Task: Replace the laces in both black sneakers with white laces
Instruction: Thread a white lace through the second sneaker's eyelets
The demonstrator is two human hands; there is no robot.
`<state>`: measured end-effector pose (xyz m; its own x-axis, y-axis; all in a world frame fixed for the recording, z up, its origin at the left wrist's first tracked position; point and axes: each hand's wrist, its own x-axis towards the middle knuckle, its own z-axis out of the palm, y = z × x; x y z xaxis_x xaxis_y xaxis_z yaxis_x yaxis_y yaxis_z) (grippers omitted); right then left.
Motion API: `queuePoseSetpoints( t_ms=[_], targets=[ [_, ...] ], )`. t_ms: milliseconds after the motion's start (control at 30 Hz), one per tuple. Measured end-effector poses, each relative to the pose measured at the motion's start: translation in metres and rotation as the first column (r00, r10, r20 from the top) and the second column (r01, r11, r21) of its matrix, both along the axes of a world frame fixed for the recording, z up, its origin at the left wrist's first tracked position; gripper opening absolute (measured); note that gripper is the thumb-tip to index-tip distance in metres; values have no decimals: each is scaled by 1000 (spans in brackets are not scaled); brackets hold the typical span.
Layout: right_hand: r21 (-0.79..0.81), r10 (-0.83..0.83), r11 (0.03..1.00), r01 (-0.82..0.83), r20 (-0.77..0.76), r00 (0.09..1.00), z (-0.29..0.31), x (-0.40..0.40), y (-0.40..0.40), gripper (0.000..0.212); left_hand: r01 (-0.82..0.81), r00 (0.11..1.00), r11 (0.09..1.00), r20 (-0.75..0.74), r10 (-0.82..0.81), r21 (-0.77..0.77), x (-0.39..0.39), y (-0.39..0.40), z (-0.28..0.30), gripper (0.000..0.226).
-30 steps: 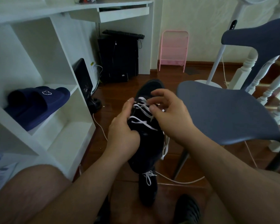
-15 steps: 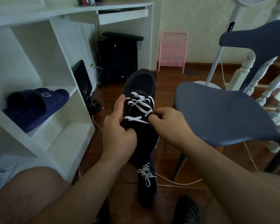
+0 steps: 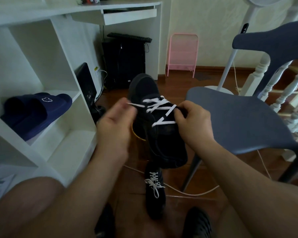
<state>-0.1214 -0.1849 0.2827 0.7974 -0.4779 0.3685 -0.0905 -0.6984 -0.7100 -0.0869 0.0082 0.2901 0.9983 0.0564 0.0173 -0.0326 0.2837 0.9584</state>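
Holding the black sneaker [image 3: 159,127] up in front of you, toe pointing away, you are working its white lace [image 3: 162,109], which is crossing the upper eyelets in a zigzag and reaching only partway down the tongue. Your right hand [image 3: 194,123] is curling its fingers around the sneaker's right edge, with the thumb and fingertips pinching at the lace near the eyelets. Your left hand [image 3: 116,127] is sitting just beside the sneaker's left side, blurred, pinching the free end of the lace, which is stretching taut from the eyelets across to your fingers. A yellow trim is showing at the sneaker's opening next to that hand.

Below, between your knees, the second black sneaker [image 3: 155,191] is standing on the wooden floor [image 3: 177,83], already laced in white and tied in a bow. A white cable [image 3: 193,192] is running across the floor beside it.

To your right, a grey-blue chair [image 3: 239,117] is standing near the sneaker. To your left, a white shelf unit [image 3: 41,79] is holding a pair of navy slides [image 3: 36,112]. Farther back, a black computer tower [image 3: 124,64] is sitting under a white desk [image 3: 131,13], and a pink metal rack [image 3: 182,54] is leaning at the wall.
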Motion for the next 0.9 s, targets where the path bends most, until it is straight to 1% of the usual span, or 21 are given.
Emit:
queuePoseSetpoints(
  t_ms=[67,100,167,200,233,267,300,333,400,433,467,500,567,633,700,733,767,800,833,867,900],
  targets=[
    [-119,9,993,-5,27,1000,-1,-3,-2,17,-218,968,961,-160,192,-171,32,29,12,25],
    [-166,13,986,-7,36,999,-2,-5,-2,17,-287,947,916,-228,227,-282,46,45,16,21],
    [-204,16,979,-2,69,997,-4,-7,0,19,-320,937,838,-282,208,-443,61,66,19,15],
    [-196,16,981,2,87,996,-4,-8,1,20,-283,946,845,-279,167,-454,61,65,18,14],
    [-180,12,984,6,97,995,-4,-8,2,21,-223,955,894,-271,120,-389,58,58,16,17],
    [-170,9,985,9,107,994,-4,-7,3,22,-143,966,955,-246,78,-261,51,47,12,20],
    [-166,9,986,10,115,993,-3,-6,4,22,-65,979,993,-200,44,-102,43,35,7,21],
    [-171,11,985,10,123,992,-3,-5,6,22,-2,991,997,-134,12,76,36,25,1,19],
    [-200,24,980,5,140,990,-3,-5,9,22,67,997,924,9,-76,376,22,11,-9,14],
    [-221,34,975,1,155,987,-3,-6,11,22,63,992,875,70,-110,480,19,9,-14,17],
    [-244,48,970,-4,175,983,-3,-6,13,21,44,985,840,116,-126,540,17,8,-17,20],
    [-266,63,964,-8,195,979,-4,-7,15,20,21,982,829,146,-124,558,17,9,-20,22],
    [-311,93,950,-20,221,971,-6,-6,17,19,22,982,854,147,-115,519,19,7,-25,17],
    [-323,110,946,-35,218,970,-7,-5,16,18,56,995,906,56,-88,418,28,8,-29,15],
    [-295,98,955,-32,213,972,-4,-4,9,16,116,991,930,-103,-85,350,42,21,-29,18],
    [-282,86,959,-24,213,973,-3,-5,5,15,146,984,895,-154,-88,422,51,33,-30,20],
    [-277,74,961,-13,212,974,-2,-5,1,14,185,979,770,-180,-93,611,61,46,-33,22],
    [-281,67,960,-5,212,975,-1,-7,-2,14,200,979,536,-188,-77,820,68,59,-36,23],
    [-286,64,958,-1,210,976,-1,-8,-5,13,189,982,293,-179,-60,937,71,68,-39,23],
    [-290,65,957,-3,205,977,-2,-9,-6,12,183,982,154,-174,-67,971,72,73,-42,23],
    [-293,69,956,-7,202,977,-3,-9,-5,12,185,981,141,-173,-92,973,71,75,-45,23]
  ],
)
